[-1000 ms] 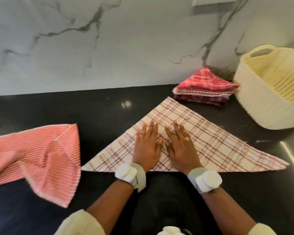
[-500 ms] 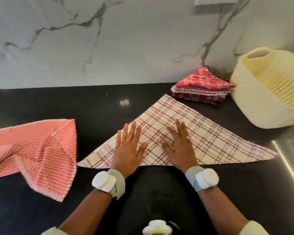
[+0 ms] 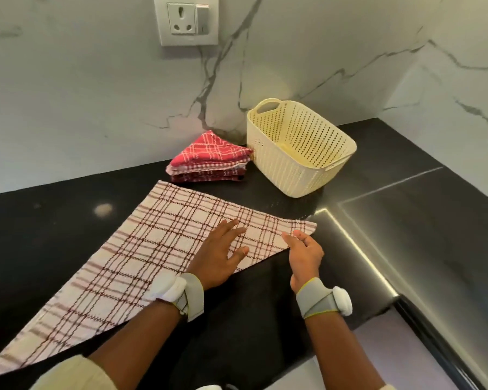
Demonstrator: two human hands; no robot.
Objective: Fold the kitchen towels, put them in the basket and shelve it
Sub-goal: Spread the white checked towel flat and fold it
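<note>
On tabletop, change: I'm shifting both hands from towel's middle to its right corner, starting the next fold.
Left hand (image 3: 219,257): fingers lying spread, pressing plaid towel (image 3: 141,249).
Right hand (image 3: 304,253): fingers pinching the corner.

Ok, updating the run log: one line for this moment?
left hand flat on cream plaid towel | right hand pinching its right corner | cream perforated plastic basket empty

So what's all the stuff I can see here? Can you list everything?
Plaid towel: one, cream with maroon lines, folded in a triangle, flat on the counter.
Folded towels: one stack, red and maroon, beside the basket.
Basket: one, pale yellow, near the wall, nothing visible inside.
Counter: one, black.
Socket: one, white, on the marble wall.
Left hand: flat on the plaid towel.
Right hand: fingers at the towel's right corner.
</note>
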